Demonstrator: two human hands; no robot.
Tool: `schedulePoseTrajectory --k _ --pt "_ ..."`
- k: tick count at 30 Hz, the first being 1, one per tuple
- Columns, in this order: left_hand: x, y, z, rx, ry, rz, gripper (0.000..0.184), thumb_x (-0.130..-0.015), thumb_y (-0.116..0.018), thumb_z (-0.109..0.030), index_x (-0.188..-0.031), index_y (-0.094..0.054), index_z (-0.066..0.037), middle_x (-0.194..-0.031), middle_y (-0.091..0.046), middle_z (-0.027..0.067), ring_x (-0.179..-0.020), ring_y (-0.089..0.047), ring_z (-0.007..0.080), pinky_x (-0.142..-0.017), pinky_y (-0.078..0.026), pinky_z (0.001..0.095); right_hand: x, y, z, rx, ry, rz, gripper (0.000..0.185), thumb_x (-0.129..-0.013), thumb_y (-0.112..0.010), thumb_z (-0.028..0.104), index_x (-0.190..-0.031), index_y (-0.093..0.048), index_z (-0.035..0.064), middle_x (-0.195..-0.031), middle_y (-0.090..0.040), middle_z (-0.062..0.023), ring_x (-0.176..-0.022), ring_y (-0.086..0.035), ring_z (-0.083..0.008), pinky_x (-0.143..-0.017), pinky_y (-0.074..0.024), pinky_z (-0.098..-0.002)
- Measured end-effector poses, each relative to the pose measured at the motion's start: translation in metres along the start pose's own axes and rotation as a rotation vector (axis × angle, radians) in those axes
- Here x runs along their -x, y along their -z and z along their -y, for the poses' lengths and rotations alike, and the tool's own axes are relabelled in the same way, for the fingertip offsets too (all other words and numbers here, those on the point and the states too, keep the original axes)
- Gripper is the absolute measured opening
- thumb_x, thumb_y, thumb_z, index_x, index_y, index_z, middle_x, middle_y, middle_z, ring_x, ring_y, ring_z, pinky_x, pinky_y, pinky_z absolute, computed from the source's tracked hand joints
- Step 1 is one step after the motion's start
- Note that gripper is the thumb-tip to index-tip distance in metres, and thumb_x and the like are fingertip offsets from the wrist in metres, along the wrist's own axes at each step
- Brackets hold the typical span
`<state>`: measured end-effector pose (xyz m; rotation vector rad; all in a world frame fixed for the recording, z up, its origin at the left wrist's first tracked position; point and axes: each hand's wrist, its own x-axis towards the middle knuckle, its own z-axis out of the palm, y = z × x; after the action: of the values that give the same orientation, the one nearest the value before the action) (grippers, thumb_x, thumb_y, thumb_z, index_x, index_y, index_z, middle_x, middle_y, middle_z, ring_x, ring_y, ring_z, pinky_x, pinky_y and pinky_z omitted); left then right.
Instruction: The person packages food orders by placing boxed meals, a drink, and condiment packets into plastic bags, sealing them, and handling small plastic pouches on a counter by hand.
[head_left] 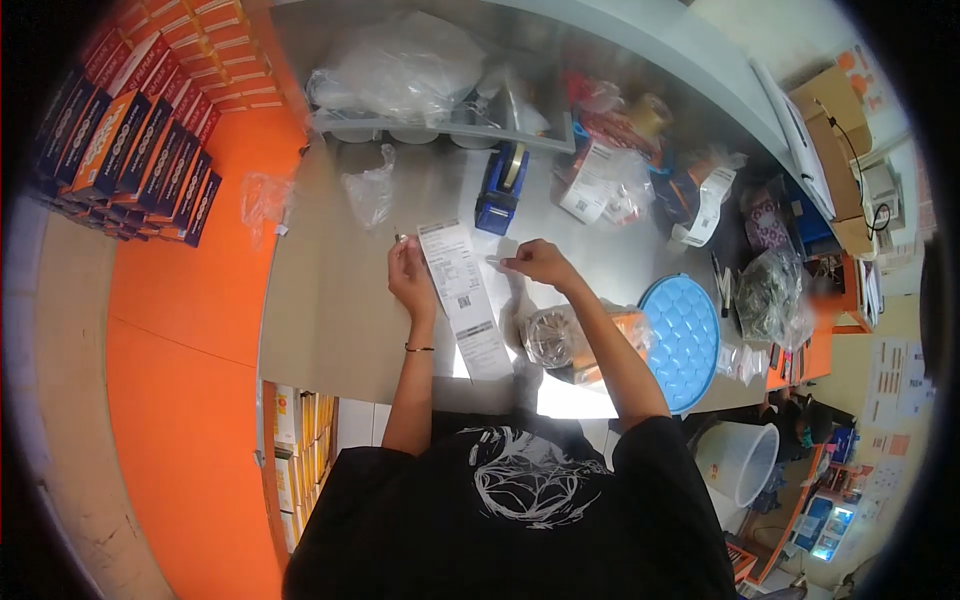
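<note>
My left hand (409,278) is closed at the left edge of a long printed paper slip (464,300), gripping it near its top. The slip hangs at a slight slant over the metal table. My right hand (543,266) pinches a small pale strip (493,260), too small to make out clearly. A blue tape dispenser (495,205) stands just beyond the two hands. Below my right forearm lies a clear-wrapped package (550,338) with an orange box part, partly hidden by the arm. Beside it is a round blue quilted lid (682,345).
Crumpled clear plastic (372,188) lies left of the dispenser. A shelf (440,127) with plastic bags runs along the back. Labelled bagged parcels (600,185) are at the back right. Stacked boxes (130,140) stand on the orange surface at left. A white bin (738,463) is at lower right.
</note>
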<state>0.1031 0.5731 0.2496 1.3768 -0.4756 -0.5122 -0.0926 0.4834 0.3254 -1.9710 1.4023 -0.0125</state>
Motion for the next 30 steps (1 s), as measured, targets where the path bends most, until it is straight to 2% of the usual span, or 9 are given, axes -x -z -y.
schedulePoseTrajectory --k 2,4,7,12,13,17,19,22,30 --pt "-0.001 0.002 -0.005 0.34 0.108 0.035 0.032 -0.093 -0.056 -0.028 -0.112 -0.049 -0.003 -0.102 -0.064 0.0141 -0.089 -0.062 0.0173 -0.073 -0.051 0.0274 0.022 0.013 0.022 -0.174 0.005 0.021 0.04 -0.075 -0.072 0.039 -0.066 -0.061 0.0013 -0.054 -0.055 -0.0045 -0.051 -0.05 -0.0118 -0.049 -0.0388 -0.0279" --pt "0.002 0.007 -0.022 0.366 0.081 0.034 0.034 -0.094 -0.054 -0.03 -0.114 -0.046 -0.004 -0.102 -0.063 0.0148 -0.089 -0.062 0.0175 -0.074 -0.05 0.0269 0.036 0.018 0.031 -0.184 0.076 0.036 0.04 -0.079 -0.07 0.036 -0.063 -0.055 0.0024 -0.052 -0.049 -0.0004 -0.05 -0.043 -0.0083 -0.046 -0.0325 -0.0271" --pt "0.018 0.02 -0.06 0.387 0.028 -0.006 0.037 -0.095 -0.05 -0.034 -0.117 -0.041 -0.005 -0.103 -0.061 0.0158 -0.09 -0.06 0.0166 -0.074 -0.049 0.0263 0.053 0.026 0.045 -0.168 0.21 0.023 0.04 -0.077 -0.071 0.036 -0.063 -0.058 0.0007 -0.055 -0.055 -0.0054 -0.052 -0.05 -0.0138 -0.052 -0.0399 -0.0298" --pt "0.084 0.043 -0.137 0.435 0.021 -0.064 0.035 -0.097 -0.045 -0.036 -0.116 -0.04 -0.006 -0.105 -0.058 0.017 -0.087 -0.058 0.0148 -0.073 -0.048 0.0256 0.113 0.044 0.049 -0.281 0.358 0.046 0.037 -0.082 -0.068 0.03 -0.063 -0.054 0.0018 -0.05 -0.044 0.0013 -0.05 -0.037 -0.0073 -0.046 -0.03 -0.0271" --pt "0.103 0.044 -0.149 0.432 0.035 -0.07 0.034 -0.097 -0.045 -0.035 -0.116 -0.04 -0.007 -0.106 -0.058 0.0173 -0.086 -0.058 0.0147 -0.072 -0.048 0.0255 0.129 0.049 0.044 -0.336 0.362 0.081 0.035 -0.083 -0.068 0.028 -0.063 -0.053 0.0031 -0.051 -0.041 0.0036 -0.05 -0.034 -0.0052 -0.046 -0.0266 -0.0257" --pt "0.191 0.031 -0.18 0.461 -0.006 -0.086 0.032 -0.097 -0.045 -0.034 -0.116 -0.04 -0.008 -0.107 -0.057 0.0173 -0.088 -0.058 0.015 -0.073 -0.048 0.0248 0.192 0.074 -0.001 -0.446 0.454 0.208 0.034 -0.085 -0.066 0.03 -0.065 -0.051 0.0069 -0.057 -0.044 0.0049 -0.055 -0.038 -0.0031 -0.049 -0.0294 -0.0217" --pt "0.23 0.021 -0.182 0.446 -0.045 -0.097 0.033 -0.097 -0.045 -0.034 -0.116 -0.039 -0.008 -0.107 -0.057 0.0174 -0.089 -0.057 0.0151 -0.074 -0.047 0.0245 0.223 0.085 -0.022 -0.55 0.454 0.25 0.031 -0.086 -0.065 0.024 -0.065 -0.052 0.0053 -0.055 -0.039 0.0082 -0.051 -0.03 -0.0014 -0.046 -0.0228 -0.0224" --pt "0.282 0.01 -0.185 0.434 -0.073 -0.104 0.033 -0.097 -0.045 -0.035 -0.116 -0.039 -0.009 -0.108 -0.056 0.0177 -0.091 -0.057 0.0152 -0.076 -0.046 0.0242 0.264 0.097 -0.053 -0.613 0.463 0.3 0.03 -0.087 -0.065 0.023 -0.065 -0.052 0.0069 -0.057 -0.039 0.0088 -0.052 -0.031 -0.0004 -0.047 -0.0222 -0.0212" --pt "0.361 -0.03 -0.165 0.442 0.018 -0.079 0.033 -0.097 -0.046 -0.035 -0.116 -0.04 -0.009 -0.117 -0.055 0.0159 -0.102 -0.056 0.0179 -0.079 -0.048 0.0271 0.306 0.118 -0.136 -0.503 0.468 0.24 0.031 -0.085 -0.067 0.023 -0.064 -0.051 0.0073 -0.056 -0.039 0.0082 -0.053 -0.032 -0.0011 -0.048 -0.0238 -0.0222"
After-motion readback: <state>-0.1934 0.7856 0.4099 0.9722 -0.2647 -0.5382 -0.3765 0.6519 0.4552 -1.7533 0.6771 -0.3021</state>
